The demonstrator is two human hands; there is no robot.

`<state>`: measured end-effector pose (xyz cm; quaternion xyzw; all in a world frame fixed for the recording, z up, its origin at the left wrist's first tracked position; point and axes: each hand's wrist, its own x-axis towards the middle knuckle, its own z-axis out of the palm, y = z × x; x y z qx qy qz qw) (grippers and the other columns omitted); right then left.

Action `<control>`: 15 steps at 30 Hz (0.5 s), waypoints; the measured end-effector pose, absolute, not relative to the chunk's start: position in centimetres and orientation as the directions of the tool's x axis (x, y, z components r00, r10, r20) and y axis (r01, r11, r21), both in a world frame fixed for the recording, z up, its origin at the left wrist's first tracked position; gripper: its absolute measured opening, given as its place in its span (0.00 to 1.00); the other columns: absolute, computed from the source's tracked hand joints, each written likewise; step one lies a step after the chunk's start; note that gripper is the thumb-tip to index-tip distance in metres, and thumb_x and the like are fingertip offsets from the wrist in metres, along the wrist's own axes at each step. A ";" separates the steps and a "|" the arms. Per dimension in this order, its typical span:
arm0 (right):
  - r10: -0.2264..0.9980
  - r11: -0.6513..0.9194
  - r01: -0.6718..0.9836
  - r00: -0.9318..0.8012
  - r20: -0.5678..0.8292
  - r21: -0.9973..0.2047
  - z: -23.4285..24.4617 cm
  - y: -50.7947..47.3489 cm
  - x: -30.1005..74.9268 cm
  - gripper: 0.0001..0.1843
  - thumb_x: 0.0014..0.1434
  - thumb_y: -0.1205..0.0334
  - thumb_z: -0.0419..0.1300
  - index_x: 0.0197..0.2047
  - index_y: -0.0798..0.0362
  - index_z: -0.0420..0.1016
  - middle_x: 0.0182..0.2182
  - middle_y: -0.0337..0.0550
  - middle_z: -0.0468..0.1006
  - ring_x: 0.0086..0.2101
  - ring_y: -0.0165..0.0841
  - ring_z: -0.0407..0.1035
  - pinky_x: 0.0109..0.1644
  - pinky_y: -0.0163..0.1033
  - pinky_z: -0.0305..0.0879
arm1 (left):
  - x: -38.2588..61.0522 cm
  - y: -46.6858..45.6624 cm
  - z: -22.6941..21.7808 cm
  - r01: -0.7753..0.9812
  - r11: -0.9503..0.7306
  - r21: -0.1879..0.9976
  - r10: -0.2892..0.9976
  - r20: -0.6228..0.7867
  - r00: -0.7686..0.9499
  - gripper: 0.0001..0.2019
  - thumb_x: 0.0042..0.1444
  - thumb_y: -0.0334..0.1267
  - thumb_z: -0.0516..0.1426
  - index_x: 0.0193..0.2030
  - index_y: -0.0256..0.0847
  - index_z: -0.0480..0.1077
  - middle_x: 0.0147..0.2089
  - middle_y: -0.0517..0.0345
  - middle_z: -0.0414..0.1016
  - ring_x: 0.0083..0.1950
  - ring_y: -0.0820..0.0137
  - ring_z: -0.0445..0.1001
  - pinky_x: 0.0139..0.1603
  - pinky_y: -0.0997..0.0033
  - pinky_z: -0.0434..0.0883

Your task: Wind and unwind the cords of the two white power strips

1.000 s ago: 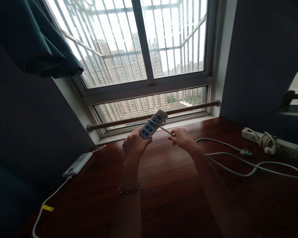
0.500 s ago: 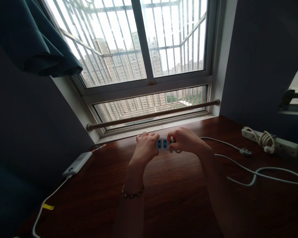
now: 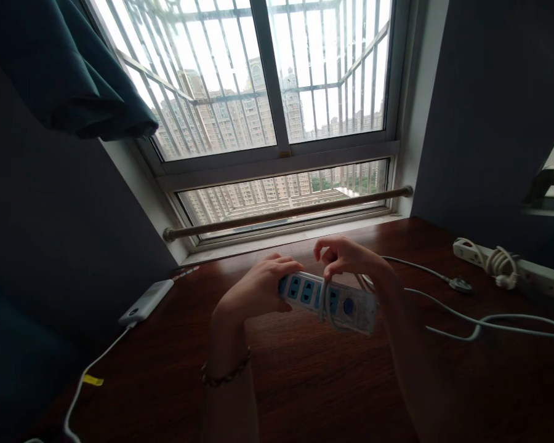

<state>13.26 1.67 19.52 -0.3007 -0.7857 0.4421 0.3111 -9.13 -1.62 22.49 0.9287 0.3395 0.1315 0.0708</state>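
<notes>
My left hand [image 3: 262, 284] grips the far left end of a white power strip [image 3: 357, 309] with blue sockets and a round blue button. The strip tilts down to the right above the table. Loops of its pale cord [image 3: 324, 301] are wound around its middle. Just above these loops is my right hand [image 3: 348, 255], its index finger hooked and its thumb at the top of the cord. The fingers are curled in, and part of the grip is hidden. More cord runs off behind my right wrist to a plug [image 3: 460, 285] on the table.
A second white power strip [image 3: 535, 274] with its cord bundled lies at the right by the wall. A white power bank [image 3: 146, 303] with a cable lies at the left. Loose cord [image 3: 517, 315] curls on the brown wooden table [image 3: 305, 381]. A barred window is behind.
The power strip has turned and come nearer, so its button end and the wound cord now show. My right hand has lifted off the strip's end to above the cord loops.
</notes>
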 end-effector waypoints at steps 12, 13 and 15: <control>0.835 0.375 -0.083 -0.403 0.375 -0.923 20.0 0.7 11.1 0.17 0.50 0.48 0.59 0.27 0.54 0.65 0.19 0.32 0.61 0.20 0.24 0.55 0.23 0.30 0.52 | -8.9 -1.4 22.6 0.551 -0.754 0.357 0.653 0.318 0.688 0.28 0.35 0.44 0.67 0.47 0.46 0.69 0.45 0.57 0.72 0.46 0.63 0.67 0.48 0.66 0.64; 0.848 0.367 -0.116 -0.365 0.384 -0.923 19.9 0.7 10.8 0.17 0.51 0.47 0.58 0.27 0.53 0.64 0.19 0.33 0.62 0.20 0.24 0.56 0.24 0.31 0.54 | -9.0 -1.1 22.5 0.533 -0.747 0.396 0.657 0.326 0.679 0.28 0.36 0.46 0.66 0.47 0.45 0.69 0.44 0.57 0.72 0.44 0.64 0.68 0.47 0.66 0.65; 0.888 0.355 -0.101 -0.275 0.369 -0.929 19.7 1.1 10.3 0.18 0.54 0.44 0.53 0.28 0.52 0.63 0.20 0.35 0.63 0.21 0.26 0.58 0.25 0.32 0.58 | -9.0 -0.7 22.0 0.503 -0.721 0.476 0.679 0.345 0.648 0.29 0.37 0.47 0.66 0.49 0.44 0.68 0.43 0.58 0.72 0.43 0.65 0.69 0.45 0.68 0.65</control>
